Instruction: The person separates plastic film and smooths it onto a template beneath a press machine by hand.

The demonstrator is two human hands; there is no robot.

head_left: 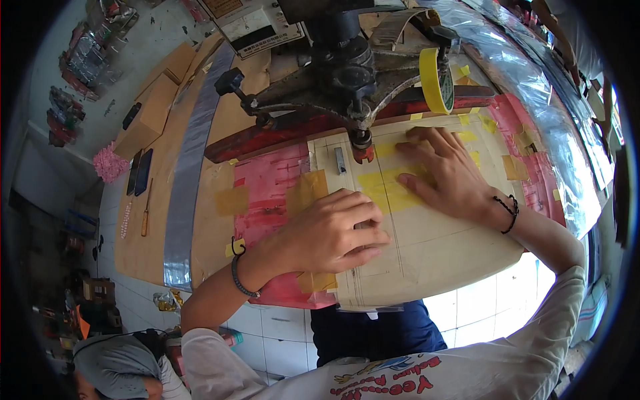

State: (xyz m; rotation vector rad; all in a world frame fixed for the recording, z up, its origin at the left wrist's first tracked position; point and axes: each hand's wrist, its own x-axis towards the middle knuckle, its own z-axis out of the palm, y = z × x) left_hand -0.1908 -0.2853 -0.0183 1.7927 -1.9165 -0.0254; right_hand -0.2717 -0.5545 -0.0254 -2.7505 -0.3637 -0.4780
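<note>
A pale board (460, 247) marked with pencil lines and patches of yellow tape (380, 190) lies on the worktable under a dark machine head (343, 67). My left hand (340, 230) rests on the board's left part with its fingers curled; whatever lies under them is hidden. My right hand (443, 170) lies on the board and yellow tape, thumb and fingers apart, holding nothing. Between the hands, a red-tipped tool (363, 155) points down at the board from the machine. Just left of that tip lies a small metal piece (341, 161).
A yellow tape roll (437, 81) hangs on the machine's right arm. Behind the board runs a red bar (267, 137). Phones (143, 173), a screwdriver (146, 210) and a cardboard box (155, 110) are at the left. Another person (120, 367) is at the lower left.
</note>
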